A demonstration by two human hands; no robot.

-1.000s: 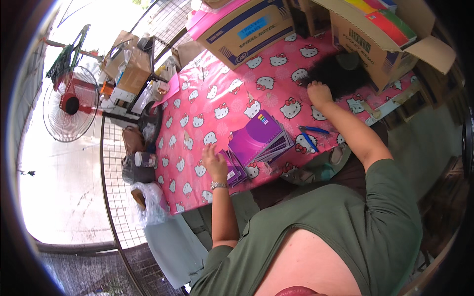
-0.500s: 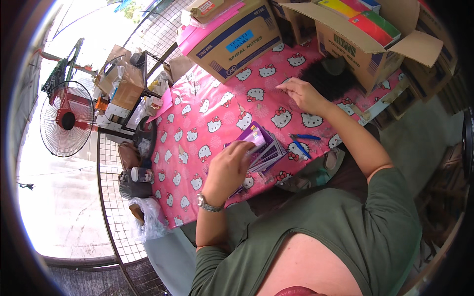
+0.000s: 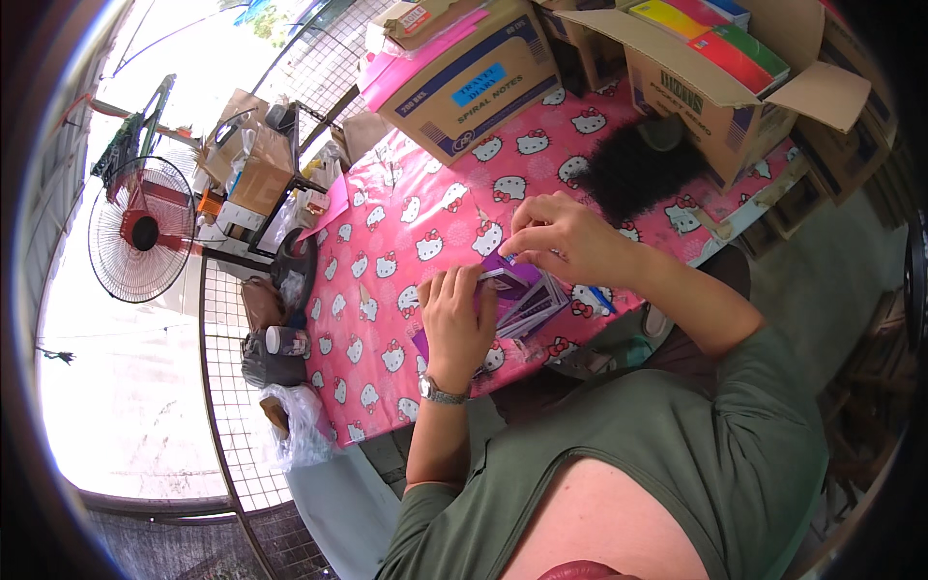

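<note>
A fanned stack of small purple notebooks (image 3: 543, 307) lies near the table's front edge. My left hand (image 3: 458, 324), with a metal watch on its wrist, closes its fingers and thumb on a purple notebook (image 3: 505, 280) at the stack's left side. My right hand (image 3: 572, 242) is above the stack's far end, thumb and fingers pinched together near that notebook's upper corner. What the pinch holds, if anything, is too small to make out. Purple covers (image 3: 421, 344) show partly beneath my left hand. Blue-handled pliers (image 3: 603, 298) lie right of the stack, partly hidden by my right forearm.
A pink patterned cloth (image 3: 372, 324) covers the table. At the back stand a closed carton (image 3: 474, 92) and an open carton (image 3: 681, 121) of colourful notebooks (image 3: 739, 58). A black bristly thing (image 3: 628, 174) lies before the open carton. A fan (image 3: 143, 232) stands left.
My right hand has come down and left from over the far part of the table to the stack. My left hand has shifted slightly on the notebooks. The view has moved a little.
</note>
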